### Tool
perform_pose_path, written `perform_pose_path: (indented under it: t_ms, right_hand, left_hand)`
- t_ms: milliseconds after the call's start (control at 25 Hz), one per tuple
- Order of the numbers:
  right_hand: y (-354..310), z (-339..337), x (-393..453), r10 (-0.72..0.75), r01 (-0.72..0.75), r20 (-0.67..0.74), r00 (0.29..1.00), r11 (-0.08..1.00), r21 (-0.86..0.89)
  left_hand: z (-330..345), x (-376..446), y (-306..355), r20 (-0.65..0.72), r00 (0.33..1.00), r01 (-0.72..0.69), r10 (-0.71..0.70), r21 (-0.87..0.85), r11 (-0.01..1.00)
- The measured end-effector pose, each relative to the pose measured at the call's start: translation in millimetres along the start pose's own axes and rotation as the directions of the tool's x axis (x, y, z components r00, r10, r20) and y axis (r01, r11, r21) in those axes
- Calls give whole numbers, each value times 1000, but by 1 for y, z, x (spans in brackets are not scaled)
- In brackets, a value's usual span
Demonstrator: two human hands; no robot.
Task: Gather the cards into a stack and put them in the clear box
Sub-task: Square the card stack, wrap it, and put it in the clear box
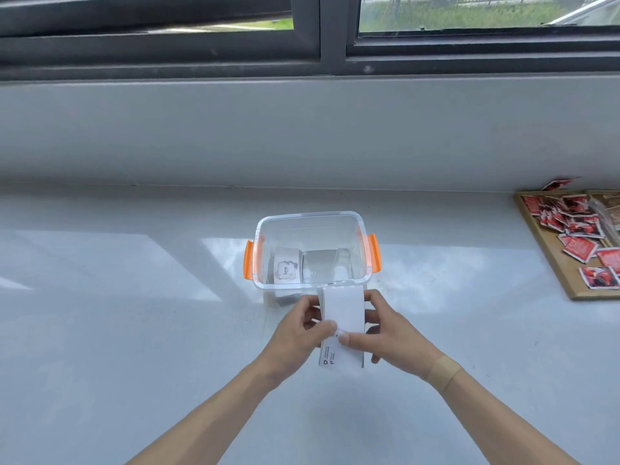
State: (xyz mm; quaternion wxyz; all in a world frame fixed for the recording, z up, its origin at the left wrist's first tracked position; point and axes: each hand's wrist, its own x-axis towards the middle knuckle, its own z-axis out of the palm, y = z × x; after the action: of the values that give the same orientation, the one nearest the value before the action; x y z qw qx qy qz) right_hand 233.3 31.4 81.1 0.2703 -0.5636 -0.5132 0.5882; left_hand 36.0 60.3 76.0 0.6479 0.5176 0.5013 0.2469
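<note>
Cards held at box, white table under window

Cards (pixel 343 317) sit stacked between left hand (pixel 302 325) and right hand (pixel 389 333), fingers clamped on them, just before the box (pixel 312 218). Another stack (pixel 287 270) lies inside. Glossy white table (pixel 134 313); tray (pixel 550 263) of red packets (pixel 578 248) far right; dark-framed window (pixel 332 38) beyond.

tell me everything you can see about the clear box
The clear box is see-through plastic, roughly rectangular with rounded corners and a thick rim. An orange latch sits on each short side. It has no lid on and stands upright on the pale counter, just beyond both hands. Inside, at the left, lies a small stack of cards whose top one reads "love". The white cards held in the hands reach its near rim.
</note>
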Motion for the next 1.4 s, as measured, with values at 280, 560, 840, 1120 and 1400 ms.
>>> perform_pose_path:
  t_ms: [280, 560, 840, 1120, 1400]
  right_hand:
    - [-45, -46, 55, -176, 201, -520, 836, 980, -9]
    - [-40, -66, 124, -330, 111, -467, 820, 893, -435]
    - [-10, -51, 148, -226, 68, -330, 917, 901, -429]
    - [-4, -49, 149, -204, 64, -398, 894, 939, -338]
    - [-2, -50, 150, -221, 54, -400, 889, 920, -388]
  left_hand:
    - [-28, 58, 68, -110, 992, 68, -70, -22, 997]
    - [-38, 126, 80, -168, 960, 230, -223, 19, 973]
    - [-34, 148, 55, -138, 962, 252, -234, 130, 959]
    - [-30, 163, 33, -148, 918, 392, -367, 208, 896]
    - [-6, 174, 24, -108, 870, 493, -481, 210, 844]
